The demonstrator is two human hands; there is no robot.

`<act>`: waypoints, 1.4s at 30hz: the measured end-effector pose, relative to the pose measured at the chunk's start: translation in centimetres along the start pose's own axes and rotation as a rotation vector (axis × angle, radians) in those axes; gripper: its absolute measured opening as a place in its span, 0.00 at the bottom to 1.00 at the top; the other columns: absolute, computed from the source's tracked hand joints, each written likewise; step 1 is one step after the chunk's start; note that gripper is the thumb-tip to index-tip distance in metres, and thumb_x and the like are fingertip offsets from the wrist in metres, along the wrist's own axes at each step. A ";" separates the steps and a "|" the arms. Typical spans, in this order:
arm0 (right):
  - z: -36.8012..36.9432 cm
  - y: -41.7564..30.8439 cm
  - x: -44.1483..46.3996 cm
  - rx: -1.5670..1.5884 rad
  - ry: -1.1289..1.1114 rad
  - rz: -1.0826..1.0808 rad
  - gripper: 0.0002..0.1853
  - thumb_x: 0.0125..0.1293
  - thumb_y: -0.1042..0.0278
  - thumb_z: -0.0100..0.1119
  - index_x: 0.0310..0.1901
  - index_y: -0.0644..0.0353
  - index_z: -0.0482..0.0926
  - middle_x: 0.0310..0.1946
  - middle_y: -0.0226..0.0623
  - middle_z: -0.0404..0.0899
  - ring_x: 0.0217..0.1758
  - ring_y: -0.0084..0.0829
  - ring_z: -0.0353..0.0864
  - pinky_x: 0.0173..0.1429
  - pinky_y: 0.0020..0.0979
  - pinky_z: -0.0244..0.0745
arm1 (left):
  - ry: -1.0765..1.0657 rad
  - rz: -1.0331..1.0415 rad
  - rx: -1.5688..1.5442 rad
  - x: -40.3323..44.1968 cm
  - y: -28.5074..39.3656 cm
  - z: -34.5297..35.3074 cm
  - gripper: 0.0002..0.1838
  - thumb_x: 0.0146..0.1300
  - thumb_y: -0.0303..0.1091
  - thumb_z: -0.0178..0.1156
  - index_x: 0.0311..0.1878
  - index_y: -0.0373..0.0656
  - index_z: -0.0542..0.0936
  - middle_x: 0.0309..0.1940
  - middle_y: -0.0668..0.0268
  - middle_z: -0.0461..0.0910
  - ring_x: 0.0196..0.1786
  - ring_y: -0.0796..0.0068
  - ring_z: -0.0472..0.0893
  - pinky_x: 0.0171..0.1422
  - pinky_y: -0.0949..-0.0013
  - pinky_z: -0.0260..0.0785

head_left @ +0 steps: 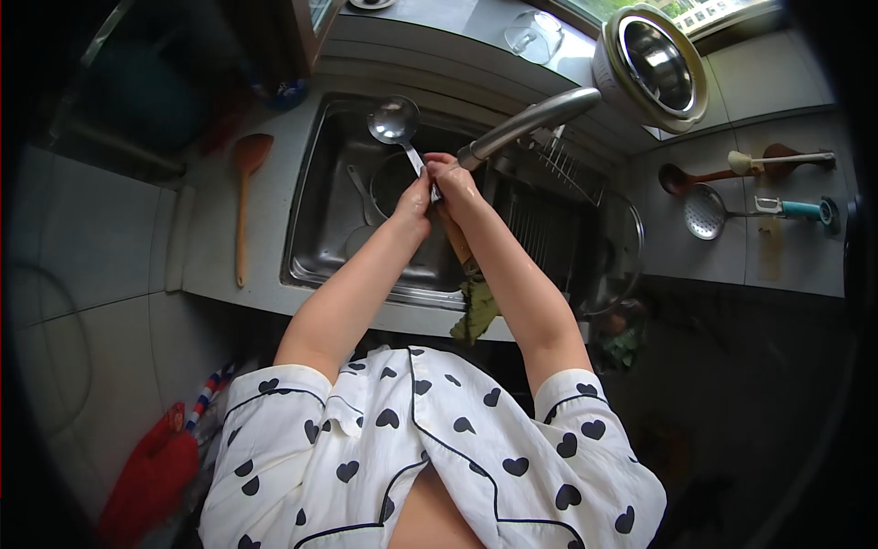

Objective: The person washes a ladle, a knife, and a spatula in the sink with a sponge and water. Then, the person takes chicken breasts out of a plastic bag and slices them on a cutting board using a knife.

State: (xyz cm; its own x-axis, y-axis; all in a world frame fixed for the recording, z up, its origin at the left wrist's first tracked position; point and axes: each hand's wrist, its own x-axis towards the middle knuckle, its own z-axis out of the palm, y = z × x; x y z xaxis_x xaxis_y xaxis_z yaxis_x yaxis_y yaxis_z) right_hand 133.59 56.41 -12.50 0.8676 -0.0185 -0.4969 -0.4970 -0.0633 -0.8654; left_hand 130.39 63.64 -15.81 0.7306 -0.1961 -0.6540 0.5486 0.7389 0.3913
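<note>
A ladle with a shiny metal bowl (394,120) and a wooden handle end (453,240) slants over the sink (306,240). My left hand (414,203) is closed around its metal shaft. Just to the right, my right hand (452,183) also grips the shaft, close under the faucet (530,123). My fingers look wet and partly hide the shaft. Beneath the ladle, another long-handled utensil (362,190) lies in the basin beside a dark round vessel, partly covered by my left hand and forearm.
A wooden spatula (245,206) lies on the left counter. At right are a wire rack (572,166) and a glass lid (631,252). Stacked bowls (608,69) stand by the window; a skimmer (706,212) hangs on the wall. Something green and leaf-like (476,311) hangs at the sink's front edge.
</note>
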 end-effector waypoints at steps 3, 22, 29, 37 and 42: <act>-1.2 0.0 -2.3 0.089 -0.143 0.033 0.15 0.63 0.64 0.48 0.48 0.61 0.74 0.38 0.36 0.75 0.42 0.27 0.72 0.50 0.30 0.66 | 0.033 0.055 0.037 0.8 -1.8 0.7 0.16 0.67 0.50 0.46 0.47 0.51 0.74 0.41 0.70 0.76 0.46 0.75 0.74 0.50 0.68 0.66; -6.0 1.0 -10.0 -0.214 -0.210 0.033 0.24 0.58 0.81 0.47 0.58 0.65 0.65 0.24 0.30 0.70 0.22 0.18 0.68 0.25 0.20 0.64 | 0.128 0.033 0.012 3.4 -2.0 -0.8 0.16 0.69 0.44 0.44 0.38 0.41 0.75 0.29 0.67 0.77 0.34 0.72 0.79 0.40 0.66 0.72; -6.4 0.8 -12.5 -0.342 -0.178 0.026 0.24 0.60 0.80 0.45 0.60 0.64 0.63 0.25 0.31 0.69 0.23 0.18 0.68 0.26 0.21 0.64 | 0.214 0.044 0.195 3.9 -2.7 -2.1 0.15 0.64 0.45 0.53 0.35 0.42 0.77 0.27 0.69 0.78 0.32 0.76 0.78 0.35 0.69 0.71; -7.5 1.6 -14.9 -0.220 -0.171 0.151 0.24 0.60 0.80 0.45 0.60 0.64 0.64 0.26 0.31 0.71 0.24 0.18 0.68 0.28 0.20 0.65 | 0.357 0.738 1.067 2.8 0.3 -4.0 0.17 0.65 0.42 0.53 0.35 0.34 0.77 0.26 0.55 0.79 0.33 0.60 0.78 0.40 0.62 0.67; -8.9 0.6 -14.8 0.380 -0.391 0.337 0.28 0.60 0.79 0.46 0.64 0.60 0.57 0.28 0.30 0.70 0.21 0.18 0.66 0.24 0.20 0.63 | 0.159 0.703 0.932 4.8 -1.2 -5.9 0.18 0.67 0.42 0.46 0.47 0.36 0.74 0.37 0.53 0.78 0.41 0.56 0.77 0.47 0.63 0.66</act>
State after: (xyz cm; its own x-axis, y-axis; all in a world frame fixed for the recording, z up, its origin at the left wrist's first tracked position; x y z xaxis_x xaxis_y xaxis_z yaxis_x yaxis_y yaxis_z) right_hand 120.58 47.73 -5.11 0.6286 0.3945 -0.6702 -0.7747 0.2421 -0.5842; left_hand 130.85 65.60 -23.25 0.9683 0.1975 -0.1530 0.1783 -0.1171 0.9770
